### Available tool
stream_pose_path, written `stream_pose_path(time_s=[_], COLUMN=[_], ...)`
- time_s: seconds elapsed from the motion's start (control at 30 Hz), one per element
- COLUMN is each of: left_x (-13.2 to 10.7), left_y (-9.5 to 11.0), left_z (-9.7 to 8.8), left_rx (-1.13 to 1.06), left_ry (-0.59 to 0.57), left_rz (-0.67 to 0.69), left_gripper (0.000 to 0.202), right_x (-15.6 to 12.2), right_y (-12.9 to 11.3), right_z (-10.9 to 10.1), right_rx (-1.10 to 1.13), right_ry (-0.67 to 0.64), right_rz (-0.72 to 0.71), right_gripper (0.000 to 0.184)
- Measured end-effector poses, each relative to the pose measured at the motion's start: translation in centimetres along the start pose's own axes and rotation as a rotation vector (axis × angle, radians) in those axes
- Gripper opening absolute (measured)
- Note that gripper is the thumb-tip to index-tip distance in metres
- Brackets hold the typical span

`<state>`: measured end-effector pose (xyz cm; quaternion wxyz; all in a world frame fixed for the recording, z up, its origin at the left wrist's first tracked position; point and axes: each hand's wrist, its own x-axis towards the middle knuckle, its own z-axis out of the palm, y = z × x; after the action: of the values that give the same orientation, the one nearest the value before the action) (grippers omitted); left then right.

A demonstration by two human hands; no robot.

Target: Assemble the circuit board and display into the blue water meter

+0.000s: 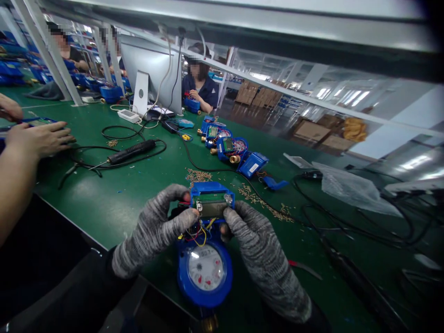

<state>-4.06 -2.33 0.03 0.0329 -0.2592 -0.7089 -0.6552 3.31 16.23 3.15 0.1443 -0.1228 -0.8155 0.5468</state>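
Blue water meter [205, 270], circuit-board module lifted off its round dial, gripped by both gloved hands.

A factory assembly floor: a long green workbench [114, 194] shared by several seated workers [199, 88], a row of half-built blue meters [229, 148] along it, an opened meter [204, 268] with wires bared at the near edge, loose brass screws [256, 199], an electric screwdriver [130, 151] on its cable, and what seem to be stacked cardboard cartons [248, 92] in the blurred background.
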Motion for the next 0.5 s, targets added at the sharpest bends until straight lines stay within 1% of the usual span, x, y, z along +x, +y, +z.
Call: stream_pose_path(time_s=[0.07,0.1,0.13,0.2,0.27,0.4,0.5], left_x=[-0.9,-1.4,-1.9,-2.8,-3.5,-4.5,-5.0], left_y=[0.7,1.0,1.3,1.9,2.3,2.9,3.1], left_z=[0.2,0.4,0.7,1.4,2.0,3.1,4.0], left_rx=[0.252,0.361,0.443,0.551,0.641,0.797,0.859], left_ry=[0.289,0.374,0.407,0.380,0.355,0.408,0.430], left_rz=[0.207,0.284,0.341,0.428,0.499,0.583,0.604], left_gripper=[0.022,0.018,0.013,0.008,0.010,0.019,0.020], right_x=[0.0,-0.1,-0.1,-0.3,-0.6,-1.2,-1.6], right_y=[0.1,0.1,0.2,0.4,0.7,1.2,1.2], right_z=[0.4,0.6,0.8,1.3,1.6,1.9,2.0], right_rx=[-0.032,-0.030,-0.023,0.001,0.014,0.029,-0.011], right_ry=[0.061,0.088,0.114,0.158,0.191,0.209,0.273], right_rz=[-0.048,-0.076,-0.110,-0.182,-0.237,-0.252,-0.301], right_gripper=[0.035,0.034,0.033,0.030,0.028,0.026,0.025])
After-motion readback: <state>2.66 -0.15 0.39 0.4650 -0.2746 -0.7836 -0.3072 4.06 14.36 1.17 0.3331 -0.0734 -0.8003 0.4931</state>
